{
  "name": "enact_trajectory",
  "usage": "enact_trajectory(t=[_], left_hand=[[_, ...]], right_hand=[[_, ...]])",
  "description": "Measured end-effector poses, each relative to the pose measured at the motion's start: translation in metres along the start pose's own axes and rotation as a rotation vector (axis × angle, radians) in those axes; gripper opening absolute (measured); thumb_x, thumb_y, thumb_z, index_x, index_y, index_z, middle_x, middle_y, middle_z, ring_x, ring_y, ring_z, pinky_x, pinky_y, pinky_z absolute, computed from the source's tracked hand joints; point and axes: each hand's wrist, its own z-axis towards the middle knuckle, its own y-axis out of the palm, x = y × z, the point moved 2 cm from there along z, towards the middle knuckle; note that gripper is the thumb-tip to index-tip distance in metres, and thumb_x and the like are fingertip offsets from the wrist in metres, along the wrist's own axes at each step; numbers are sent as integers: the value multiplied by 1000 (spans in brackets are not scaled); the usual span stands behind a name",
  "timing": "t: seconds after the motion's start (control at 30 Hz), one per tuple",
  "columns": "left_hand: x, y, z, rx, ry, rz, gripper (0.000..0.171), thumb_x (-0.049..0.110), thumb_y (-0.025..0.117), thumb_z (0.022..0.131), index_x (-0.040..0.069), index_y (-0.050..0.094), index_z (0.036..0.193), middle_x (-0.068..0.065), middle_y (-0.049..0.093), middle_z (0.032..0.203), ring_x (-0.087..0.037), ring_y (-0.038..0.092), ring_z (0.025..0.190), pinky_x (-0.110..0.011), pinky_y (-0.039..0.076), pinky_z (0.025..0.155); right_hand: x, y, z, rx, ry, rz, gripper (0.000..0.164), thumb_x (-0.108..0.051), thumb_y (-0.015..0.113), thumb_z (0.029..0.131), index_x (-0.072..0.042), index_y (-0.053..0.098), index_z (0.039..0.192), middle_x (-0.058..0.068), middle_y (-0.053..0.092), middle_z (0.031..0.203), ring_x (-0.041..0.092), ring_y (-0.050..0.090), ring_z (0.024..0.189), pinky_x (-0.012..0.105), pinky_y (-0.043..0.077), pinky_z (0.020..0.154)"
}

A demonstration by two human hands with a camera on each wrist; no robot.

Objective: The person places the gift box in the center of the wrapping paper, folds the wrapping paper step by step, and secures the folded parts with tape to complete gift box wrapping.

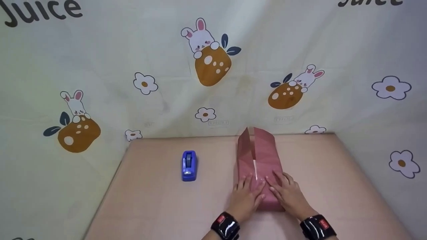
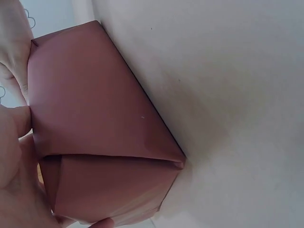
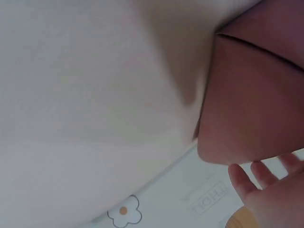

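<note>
A box-shaped package wrapped in dusky-pink paper (image 1: pixel 271 163) lies lengthwise before me on the table. Its near end shows folded paper (image 2: pixel 95 95) in the left wrist view. At the far end the paper edges stand up with a gap between them, and a thin white strip shows along the top seam. My left hand (image 1: pixel 245 198) rests on the near top left of the seam, fingers spread. Opposite it, my right hand (image 1: pixel 288 193) lies over the top and right edge, its fingers extended. Both thumbs point inward, close to each other by the seam.
A blue tape dispenser (image 1: pixel 189 166) stands on the table left of the package. The table has a pale pink cover (image 1: pixel 150 196). Behind and beside it hangs a light curtain (image 1: pixel 160 50) printed with rabbits, strawberry-like fruit and flowers.
</note>
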Motion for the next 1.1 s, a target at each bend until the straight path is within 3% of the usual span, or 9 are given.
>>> enact_trajectory(t=[0.2,0.33,0.47,0.63,0.77,0.83,0.93,1.0,1.1], left_hand=[[2,1,0,-20,-14,0,50,50,28,98,30,34,143,-11,26,152,-34,30,137,-50,32,106],[0,1,0,-21,-15,-2,52,49,29,98,23,36,143,-10,27,152,-33,29,137,-49,32,107],[-5,-1,-3,-2,-18,-66,51,43,34,98,17,40,141,-8,28,152,-31,31,136,-47,32,106],[-21,-4,-3,135,-14,-310,41,27,49,95,9,52,131,-9,39,146,-30,39,130,-45,38,102],[-42,-3,3,196,-105,-619,38,17,56,91,3,55,127,-16,45,133,-33,44,122,-45,39,101],[-53,0,5,143,-201,-773,45,19,55,92,-3,47,130,-22,45,132,-37,45,122,-48,39,101],[-63,4,6,11,-309,-922,57,27,50,95,-11,36,135,-32,43,133,-43,43,124,-50,35,104],[-64,5,5,-71,-325,-962,62,32,46,97,-14,33,136,-33,41,135,-43,39,127,-50,33,106],[-59,5,3,-116,-298,-980,60,33,43,98,-10,33,138,-30,43,136,-41,40,128,-50,33,106]], right_hand=[[-8,-5,-6,-158,125,21,42,-31,44,97,-17,46,136,14,32,149,48,31,131,64,33,98],[-10,-3,-8,-174,173,38,42,-33,42,98,-21,44,138,15,26,151,50,34,128,64,39,90],[-8,3,-11,-176,210,170,43,-33,41,98,-20,41,139,18,17,153,50,33,128,64,41,88],[-4,6,-14,-152,243,353,50,-33,45,97,-16,34,143,19,10,155,48,28,132,61,33,99],[-1,5,-19,-207,402,484,74,-41,48,95,-4,13,149,25,2,154,47,18,136,61,24,105],[-1,3,-23,-242,498,545,84,-44,48,94,3,4,147,30,3,152,47,15,137,60,20,107],[-4,-1,-26,-274,610,615,88,-46,48,94,9,2,144,36,13,147,48,18,135,59,19,108],[-7,-3,-26,-282,653,622,87,-47,47,94,11,6,144,37,21,144,48,25,133,59,24,106],[-11,-6,-24,-288,698,613,85,-49,46,93,11,11,143,37,27,141,49,31,130,59,29,103]])
